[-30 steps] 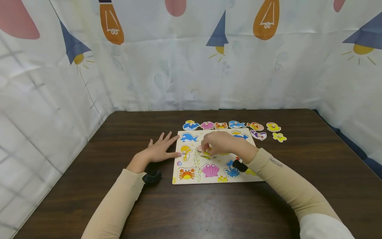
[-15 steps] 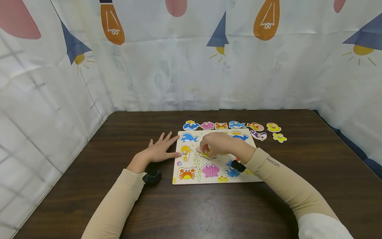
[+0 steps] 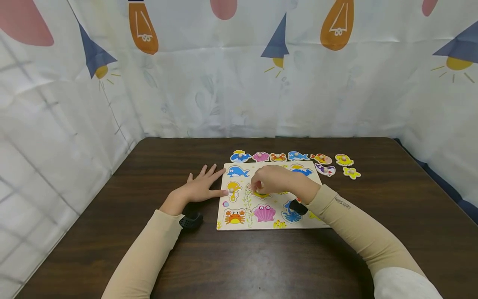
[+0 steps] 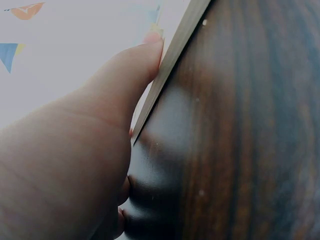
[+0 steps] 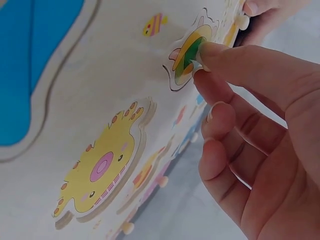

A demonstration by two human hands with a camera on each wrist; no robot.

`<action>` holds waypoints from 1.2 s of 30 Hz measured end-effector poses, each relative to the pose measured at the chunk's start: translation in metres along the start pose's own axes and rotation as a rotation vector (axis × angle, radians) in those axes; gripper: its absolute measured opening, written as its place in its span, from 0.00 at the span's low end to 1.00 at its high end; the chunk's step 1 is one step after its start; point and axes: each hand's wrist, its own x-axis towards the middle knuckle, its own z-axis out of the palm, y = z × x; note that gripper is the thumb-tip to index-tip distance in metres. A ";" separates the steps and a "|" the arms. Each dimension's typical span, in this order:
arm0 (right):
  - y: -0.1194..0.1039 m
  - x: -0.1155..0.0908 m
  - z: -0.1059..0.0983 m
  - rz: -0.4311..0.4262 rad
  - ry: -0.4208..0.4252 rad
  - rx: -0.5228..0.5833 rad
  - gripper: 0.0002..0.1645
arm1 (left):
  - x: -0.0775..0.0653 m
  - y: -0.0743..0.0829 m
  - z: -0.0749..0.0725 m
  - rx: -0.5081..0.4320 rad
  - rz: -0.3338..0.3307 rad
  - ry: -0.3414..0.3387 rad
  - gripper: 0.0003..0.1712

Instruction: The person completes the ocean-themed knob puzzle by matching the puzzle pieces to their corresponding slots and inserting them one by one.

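On a pale wooden peg puzzle board (image 3: 261, 226) with sea-animal pictures, my right hand (image 3: 278, 178) pinches the knob of a turtle puzzle piece (image 5: 187, 56) between thumb and index finger. The piece, yellow and green with pink flippers, lies at its outlined recess in the board's middle row; the hand partly covers it in the head view. My left hand (image 3: 199, 189) rests with spread fingers at the board's left side, its thumb over the edge. Close to that thumb, a yellow seahorse piece (image 3: 234, 187) with a knob sits in the board.
Behind the board, several knobbed pieces lie on the dark wooden table (image 3: 168, 257), including a pink shell (image 3: 261, 156), a crab (image 3: 278, 157) and a blue whale (image 3: 297, 155). A yellow starfish (image 3: 351, 172) lies at the right. A printed curtain (image 3: 231, 95) hangs behind the table.
The turtle piece has shifted slightly under my right fingers and now lies flatter at its recess. My left hand stays in place; the head view has shifted a little.
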 end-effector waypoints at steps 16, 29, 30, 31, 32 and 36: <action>0.005 -0.009 -0.012 -0.012 -0.032 0.070 0.10 | 0.001 0.000 0.001 0.002 0.004 -0.006 0.56; 0.020 -0.043 -0.042 -0.047 0.134 0.186 0.12 | 0.000 -0.003 0.002 -0.004 0.008 0.003 0.56; 0.023 -0.046 -0.043 -0.051 0.160 0.187 0.12 | 0.000 -0.003 0.002 -0.003 0.008 0.003 0.56; 0.024 -0.051 -0.045 -0.048 0.189 0.190 0.12 | 0.000 -0.003 0.002 -0.003 0.008 0.003 0.56; 0.027 -0.055 -0.046 -0.042 0.219 0.188 0.12 | 0.000 -0.003 0.002 -0.003 0.009 0.004 0.56; 0.038 -0.072 -0.052 0.008 0.331 0.187 0.12 | 0.000 -0.003 0.002 -0.005 0.012 0.002 0.56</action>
